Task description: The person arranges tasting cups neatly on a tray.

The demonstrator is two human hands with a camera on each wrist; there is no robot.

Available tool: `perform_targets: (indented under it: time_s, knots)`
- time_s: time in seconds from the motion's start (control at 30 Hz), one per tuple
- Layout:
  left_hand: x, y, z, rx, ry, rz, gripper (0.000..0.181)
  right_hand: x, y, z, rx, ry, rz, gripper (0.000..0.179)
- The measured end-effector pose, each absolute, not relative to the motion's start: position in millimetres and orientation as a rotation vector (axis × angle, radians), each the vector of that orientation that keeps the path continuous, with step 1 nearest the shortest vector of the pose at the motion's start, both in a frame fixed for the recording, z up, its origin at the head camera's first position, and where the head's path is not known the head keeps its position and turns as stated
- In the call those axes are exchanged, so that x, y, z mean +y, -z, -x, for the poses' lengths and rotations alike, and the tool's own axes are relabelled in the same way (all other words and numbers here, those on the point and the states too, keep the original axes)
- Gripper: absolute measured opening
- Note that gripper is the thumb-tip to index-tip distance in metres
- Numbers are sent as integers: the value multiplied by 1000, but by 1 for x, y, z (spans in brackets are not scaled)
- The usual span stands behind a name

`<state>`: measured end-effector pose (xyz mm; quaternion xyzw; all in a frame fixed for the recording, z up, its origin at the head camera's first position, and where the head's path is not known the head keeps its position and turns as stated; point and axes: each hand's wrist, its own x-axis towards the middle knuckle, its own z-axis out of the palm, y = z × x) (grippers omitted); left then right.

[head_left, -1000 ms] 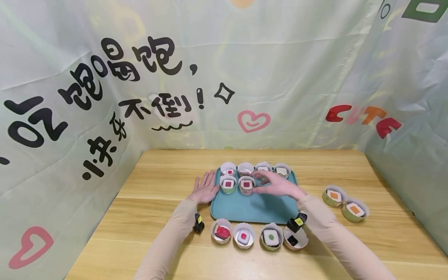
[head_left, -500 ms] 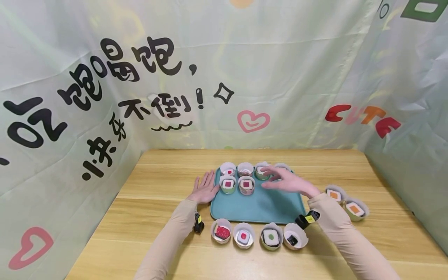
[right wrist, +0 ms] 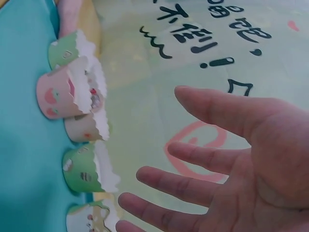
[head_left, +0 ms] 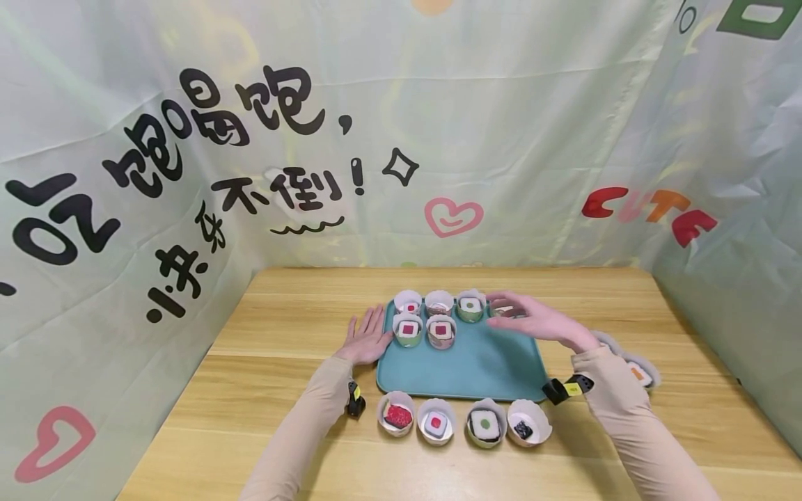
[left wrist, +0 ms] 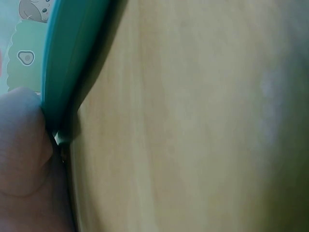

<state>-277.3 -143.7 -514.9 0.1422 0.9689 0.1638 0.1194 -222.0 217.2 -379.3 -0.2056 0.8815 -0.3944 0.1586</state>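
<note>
My left hand [head_left: 363,342] lies flat on the table at the left edge of a blue-green tray [head_left: 451,372], its thumb at the rim. In the left wrist view the thumb [left wrist: 21,145] meets the tray's side. My right hand [head_left: 539,321] hovers over the tray's back right corner with fingers spread and holds nothing. Behind it a paper cup at the back right is mostly hidden. To its left stands a green cup [head_left: 470,306] of green-dot sushi. Two cups with red-square sushi, the left one [head_left: 409,330] and the pink one [head_left: 441,332], form the front row.
Along the table [head_left: 282,390] before the tray stand several cups, among them red-topped sushi [head_left: 397,416], red-dot sushi [head_left: 436,422] and green-dot sushi [head_left: 485,423]. Orange-square sushi [head_left: 639,374] at right is partly behind the right sleeve [head_left: 617,403]. A printed curtain [head_left: 501,139] closes the back.
My right hand has moved right, away from the pink cup, past the green cup in the back row, and now covers the back right cup. My left hand and the cups have stayed put.
</note>
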Motion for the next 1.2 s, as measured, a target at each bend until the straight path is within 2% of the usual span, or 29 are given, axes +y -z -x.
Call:
perform_targets:
  time_s: [0.6,1.2]
  knots:
    - [-145,517,279,2834,-472,-421,69,261,382,213,2638,1148,425,69]
    - [-144,514,278,2829,-463,-427,68,301,390,208,2758,908,298,73]
